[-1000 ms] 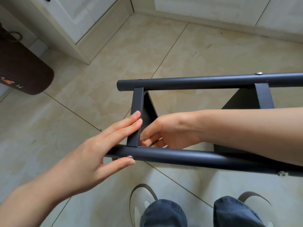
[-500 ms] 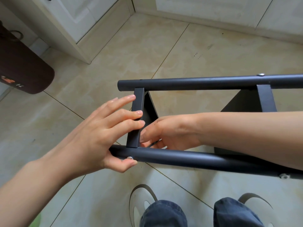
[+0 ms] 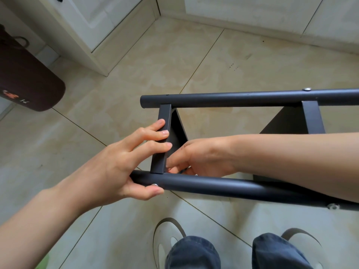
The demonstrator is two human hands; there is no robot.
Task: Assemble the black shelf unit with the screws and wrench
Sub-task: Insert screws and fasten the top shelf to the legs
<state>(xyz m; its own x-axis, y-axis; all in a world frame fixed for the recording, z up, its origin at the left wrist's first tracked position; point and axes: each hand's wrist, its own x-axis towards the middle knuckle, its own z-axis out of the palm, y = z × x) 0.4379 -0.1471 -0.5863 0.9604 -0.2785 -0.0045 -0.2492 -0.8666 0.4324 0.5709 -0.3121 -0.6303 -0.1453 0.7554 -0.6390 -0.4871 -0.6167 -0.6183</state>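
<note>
The black shelf unit lies on its side over the tiled floor, its far tube (image 3: 233, 98) and near tube (image 3: 223, 187) running left to right. A black shelf edge (image 3: 164, 115) spans the two tubes near their left ends. My left hand (image 3: 116, 167) grips there, with fingers on the shelf edge and the thumb under the near tube beside a silver screw (image 3: 154, 184). My right hand (image 3: 204, 156) reaches down between the tubes. Its fingertips pinch a thin dark tool, apparently the wrench (image 3: 183, 171), just behind the shelf edge and mostly hidden.
A second shelf panel (image 3: 287, 121) crosses the tubes at the right, with screw heads (image 3: 307, 89) above and below it. A dark brown padded object (image 3: 25, 78) sits at the left, pale cabinets (image 3: 93, 22) behind. My shoes (image 3: 165, 235) and knees are under the near tube.
My left fingers have spread and slid up along the shelf edge, the thumb staying under the near tube by the screw. My right hand has stayed in place.
</note>
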